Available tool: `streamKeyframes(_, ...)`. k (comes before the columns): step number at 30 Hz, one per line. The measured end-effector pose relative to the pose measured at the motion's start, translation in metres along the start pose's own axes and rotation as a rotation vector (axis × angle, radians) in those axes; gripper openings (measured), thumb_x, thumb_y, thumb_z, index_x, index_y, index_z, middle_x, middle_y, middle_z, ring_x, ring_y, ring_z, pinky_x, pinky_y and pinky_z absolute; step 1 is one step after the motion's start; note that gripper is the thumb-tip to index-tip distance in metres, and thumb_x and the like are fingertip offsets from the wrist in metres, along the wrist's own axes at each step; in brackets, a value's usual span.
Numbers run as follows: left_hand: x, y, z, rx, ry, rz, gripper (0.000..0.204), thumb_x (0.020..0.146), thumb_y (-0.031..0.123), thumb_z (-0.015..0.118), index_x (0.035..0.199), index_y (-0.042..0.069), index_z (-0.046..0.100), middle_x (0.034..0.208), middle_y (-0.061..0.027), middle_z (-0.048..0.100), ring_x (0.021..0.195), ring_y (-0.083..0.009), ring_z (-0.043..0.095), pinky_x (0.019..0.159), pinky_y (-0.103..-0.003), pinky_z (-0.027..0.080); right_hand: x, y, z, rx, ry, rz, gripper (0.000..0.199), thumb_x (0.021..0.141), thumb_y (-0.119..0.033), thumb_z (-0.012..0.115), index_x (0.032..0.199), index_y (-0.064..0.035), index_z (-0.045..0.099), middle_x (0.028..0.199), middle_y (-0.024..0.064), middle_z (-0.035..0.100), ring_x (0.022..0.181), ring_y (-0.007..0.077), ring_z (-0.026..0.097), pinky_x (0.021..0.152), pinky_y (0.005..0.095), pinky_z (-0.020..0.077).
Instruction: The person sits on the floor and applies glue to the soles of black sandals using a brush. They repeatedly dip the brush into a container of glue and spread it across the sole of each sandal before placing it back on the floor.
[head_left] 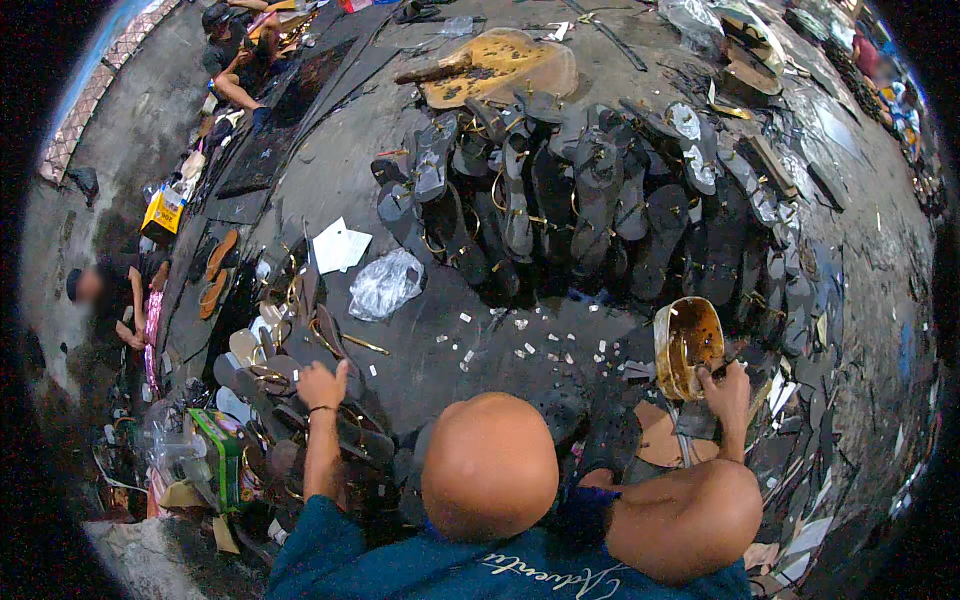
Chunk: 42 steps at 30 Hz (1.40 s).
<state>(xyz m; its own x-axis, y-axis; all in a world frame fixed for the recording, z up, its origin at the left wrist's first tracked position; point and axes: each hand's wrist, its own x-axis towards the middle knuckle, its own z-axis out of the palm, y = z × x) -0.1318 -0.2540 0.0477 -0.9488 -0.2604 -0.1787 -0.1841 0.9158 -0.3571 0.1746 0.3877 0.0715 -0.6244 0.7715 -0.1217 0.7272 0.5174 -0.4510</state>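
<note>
though loads of sandals (597, 165) already sit roughly in rows on the ground (330, 175), the loose sandal pile (243, 348) by the left hand (322, 386) doesn't. right hand (728, 390) is at the yellowish tub (662, 345); can't tell if either's gripping anything.

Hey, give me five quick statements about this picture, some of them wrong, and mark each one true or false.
1. The right hand is at the yellowish container. True.
2. The left hand is at that container too. False: the left hand is by the sandals on the left.
3. The clear plastic bag lies near the white paper. True.
4. The small white pieces are stacked in one pile. False: the small white pieces are scattered over the ground.
5. Brown residue coats the container's inside. True.
</note>
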Motion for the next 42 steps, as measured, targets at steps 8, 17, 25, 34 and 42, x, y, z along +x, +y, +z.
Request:
streamKeyframes(8, -0.013, 0.059, 0.031, -0.066, -0.023, -0.216, 0.109, 0.064, 0.049, 0.084, 0.146, 0.005, 0.026, 0.145, -0.0172, 0.029, 0.128, -0.0367, 0.039, 0.095, -0.049, 0.047, -0.031, -0.001, -0.007, 0.049, 0.07, 0.02, 0.036, 0.079, -0.032, 0.074, 0.093, -0.0003, 0.063, 0.083, 0.022, 0.066, 0.08, 0.0436, 0.063, 0.071, 0.0478, 0.0488)
streamKeyframes(17, 0.011, -0.034, 0.014, -1.249, 0.223, -0.066, 0.054, 0.077, 0.012, 0.067, 0.126, -0.006, 0.05, 0.116, -0.02, 0.059, 0.106, -0.0297, 0.059, 0.09, -0.041, 0.047, -0.029, 0.022, 0.005, -0.073, 0.092, 0.093, 0.053, 0.08, -0.048, 0.07, 0.093, 0.002, 0.063, 0.085, 0.0218, 0.066, 0.084, 0.0417, 0.064, 0.073, 0.0515, 0.0496)
streamKeyframes(25, -0.136, 0.151, -0.09, -1.445, -0.245, 0.898, 0.055, 0.078, 0.01, 0.06, 0.131, 0.003, 0.047, 0.119, -0.0134, 0.055, 0.107, -0.0239, 0.056, 0.09, -0.037, 0.047, -0.035, -0.011, -0.026, -0.191, -0.027, 0.179, 0.039, 0.074, -0.035, 0.076, 0.087, -0.0009, 0.063, 0.09, 0.0206, 0.067, 0.088, 0.0395, 0.064, 0.076, 0.047, 0.0499)
streamKeyframes(34, -0.196, 0.256, -0.002, -1.138, -0.081, 1.083, 0.051, 0.085, 0.028, 0.065, 0.13, 0.008, 0.052, 0.137, -0.0167, 0.048, 0.124, -0.0293, 0.048, 0.102, -0.047, 0.038, -0.075, 0.0, -0.046, 0.08, -0.315, 0.196, 0.047, 0.072, -0.033, 0.081, 0.096, 0.0021, 0.061, 0.086, 0.0162, 0.066, 0.086, 0.031, 0.065, 0.077, 0.0424, 0.0489)
streamKeyframes(42, -0.189, 0.315, -0.01, -0.619, 0.17, 1.342, 0.053, 0.086, 0.038, 0.067, 0.127, 0.009, 0.053, 0.141, -0.0138, 0.046, 0.127, -0.036, 0.045, 0.104, -0.049, 0.037, -0.049, -0.033, -0.048, 0.774, -0.096, 0.163, 0.033, 0.082, -0.017, 0.075, 0.108, -0.0023, 0.06, 0.098, 0.0101, 0.065, 0.091, 0.0198, 0.06, 0.082, 0.0372, 0.0485)
